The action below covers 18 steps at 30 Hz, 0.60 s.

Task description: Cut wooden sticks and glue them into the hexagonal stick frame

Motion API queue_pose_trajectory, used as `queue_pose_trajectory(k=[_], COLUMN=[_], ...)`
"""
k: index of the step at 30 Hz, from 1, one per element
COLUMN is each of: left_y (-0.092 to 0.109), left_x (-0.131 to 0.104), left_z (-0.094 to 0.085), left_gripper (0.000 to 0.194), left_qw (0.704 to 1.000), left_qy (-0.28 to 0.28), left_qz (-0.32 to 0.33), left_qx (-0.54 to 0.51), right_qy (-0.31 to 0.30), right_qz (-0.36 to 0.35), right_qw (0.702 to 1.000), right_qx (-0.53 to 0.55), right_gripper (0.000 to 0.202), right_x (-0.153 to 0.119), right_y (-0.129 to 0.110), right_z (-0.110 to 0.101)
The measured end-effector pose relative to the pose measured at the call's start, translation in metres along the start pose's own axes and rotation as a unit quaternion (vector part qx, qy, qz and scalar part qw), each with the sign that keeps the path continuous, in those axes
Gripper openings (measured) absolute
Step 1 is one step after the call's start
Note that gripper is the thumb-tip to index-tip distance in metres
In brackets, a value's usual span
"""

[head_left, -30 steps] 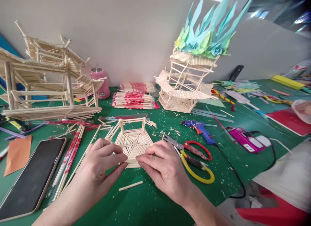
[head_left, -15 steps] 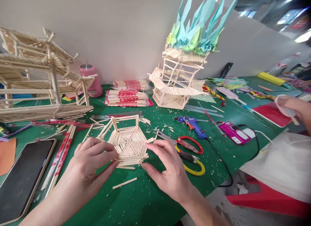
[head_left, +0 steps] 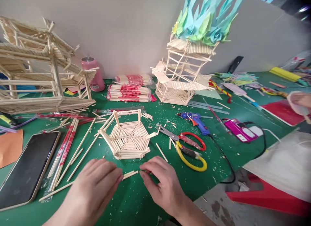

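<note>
A six-sided wooden-stick frame (head_left: pixel 130 138) with a floor of radiating sticks and a few short posts rests on the table in front of me. Closer to me, two short wooden sticks (head_left: pixel 131 175) lie side by side between my hands. My left hand (head_left: pixel 97 184) is closed at their left end, and its fingers hide that end. At their right end, the thumb and forefinger of my right hand (head_left: pixel 161 184) are slightly apart, just off the tips. Neither hand touches the frame.
Scissors (head_left: pixel 188 148), a blue glue gun (head_left: pixel 195 120) and loose sticks (head_left: pixel 82 151) surround the frame. A phone (head_left: pixel 29 167) lies left. Taller stick models (head_left: pixel 55 73) and packed sticks (head_left: pixel 130 92) stand behind. Another person's hand (head_left: pixel 303 101) is far right.
Both hands have left the frame and come down nearer to me, to the short sticks. The frame now stands alone. The camera view has shifted slightly.
</note>
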State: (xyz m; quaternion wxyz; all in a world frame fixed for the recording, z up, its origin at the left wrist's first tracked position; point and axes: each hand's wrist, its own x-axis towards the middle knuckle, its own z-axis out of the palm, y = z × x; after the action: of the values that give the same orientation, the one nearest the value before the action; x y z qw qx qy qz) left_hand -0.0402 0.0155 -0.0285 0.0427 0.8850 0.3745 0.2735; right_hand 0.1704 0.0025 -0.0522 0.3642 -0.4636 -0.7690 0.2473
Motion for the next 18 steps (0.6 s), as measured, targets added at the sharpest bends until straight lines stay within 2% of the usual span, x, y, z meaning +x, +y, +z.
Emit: queue_pose_trajectory(k=[3, 6, 11, 15, 18], left_y=[0.003, 0.004, 0.008, 0.014, 0.015], left_x=[-0.013, -0.017, -0.010, 0.002, 0.006], left_z=[0.025, 0.038, 0.039, 0.038, 0.034], left_gripper=[0.026, 0.025, 0.023, 0.028, 0.031], left_qw=[0.993, 0.980, 0.974, 0.967, 0.964], left_qy=[-0.083, -0.127, -0.128, -0.140, -0.138], left_qz=[-0.008, 0.002, 0.002, -0.007, -0.004], left_qx=[0.087, 0.153, 0.186, 0.213, 0.228], right_qy=[-0.011, -0.018, -0.028, -0.023, 0.028], right_qz=[0.004, 0.010, 0.024, 0.023, 0.022], right_qw=[1.000, 1.000, 0.999, 0.999, 0.997], right_qx=[-0.008, -0.013, -0.021, -0.032, -0.074], right_gripper=[0.010, 0.010, 0.011, 0.011, 0.011], right_x=[-0.004, -0.008, -0.014, -0.016, -0.017], right_y=[0.000, 0.001, 0.000, -0.003, 0.003], right_z=[0.001, 0.000, 0.000, -0.001, -0.014])
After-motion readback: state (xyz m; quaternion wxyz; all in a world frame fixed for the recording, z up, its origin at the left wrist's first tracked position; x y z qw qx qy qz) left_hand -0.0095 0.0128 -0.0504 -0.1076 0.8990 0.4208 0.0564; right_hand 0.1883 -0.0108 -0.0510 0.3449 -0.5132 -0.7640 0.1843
